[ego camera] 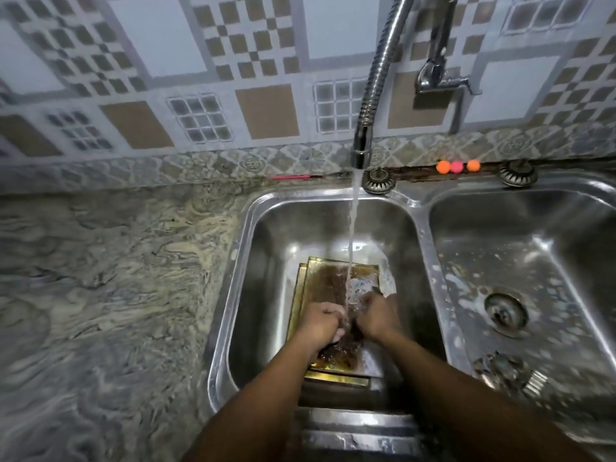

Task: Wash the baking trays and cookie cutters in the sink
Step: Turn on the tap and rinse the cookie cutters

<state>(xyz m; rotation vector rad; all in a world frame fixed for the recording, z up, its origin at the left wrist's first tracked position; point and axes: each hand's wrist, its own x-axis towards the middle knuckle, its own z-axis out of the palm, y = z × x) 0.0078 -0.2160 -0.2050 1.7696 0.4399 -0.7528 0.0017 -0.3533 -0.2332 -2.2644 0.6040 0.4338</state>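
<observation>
two bare forearms point(266, 405) come up from the bottom edge of the frame into the left basin point(263, 295) of a double steel sink, in the lower middle of the picture. the left hand point(321, 323) and right hand point(378, 316) sit close together over the top baking tray point(328, 278), a gold-coloured tray with dark brown residue across its floor. it lies flat on a second tray point(298, 295), whose edge shows along the left and near sides. the left fingers point(336, 316) are curled inward towards the stream. whether they hold a scrubber or anything else, i cannot tell. the right fingers are hidden in the splash, so their state cannot be told either.

water point(352, 228) falls from the flexible tap spout point(363, 141) at centre top and lands between the two hands.

the step in hand looks like scrubbing the top tray. to do it well, i would steady the tray with one hand so it does not slide on the one beneath. the other hand should work the brown patch from the far end towards the near edge. tilt the tray now and then so loosened dirt runs off, and mind the corners and rim, where residue tends to cling.

small metal pieces point(510, 371) lie in the right basin point(533, 261) at lower right, perhaps the cookie cutters, but they are too blurred to be sure. the marbled counter point(116, 278) fills the left of the frame.
</observation>
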